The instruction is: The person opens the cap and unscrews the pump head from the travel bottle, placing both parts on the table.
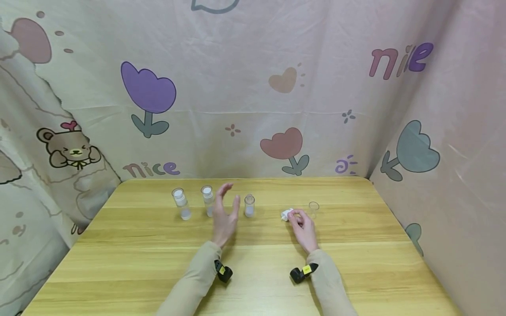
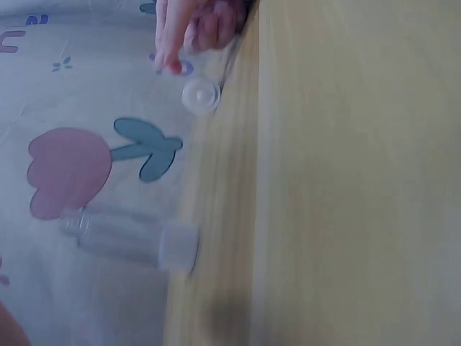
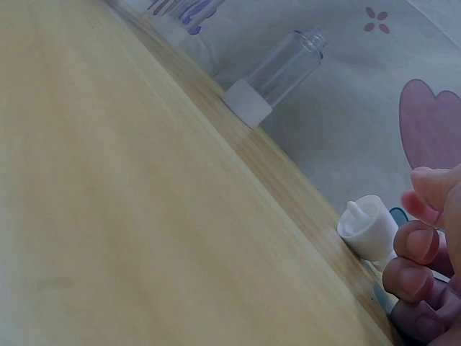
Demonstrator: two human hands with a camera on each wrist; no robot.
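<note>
My left hand [image 1: 224,224] is raised over the table with thumb and fingers spread apart, holding nothing. It is between a capped clear bottle [image 1: 208,204] and an uncapped clear bottle [image 1: 249,207] with a white base, which stands upright in the left wrist view [image 2: 122,238]. Farther right, my right hand [image 1: 304,230] has loosely bent fingers close beside a white pump top [image 3: 367,227] lying on the wood. A small gap shows between the fingertips [image 2: 173,66] and this pump top in the left wrist view.
Another bottle with a white pump top [image 1: 182,206] stands at the far left. A clear, round-rimmed cap [image 1: 313,207] is beyond the right hand. The wooden table [image 1: 261,272] ends at a patterned curtain [image 1: 221,96] behind and on both sides.
</note>
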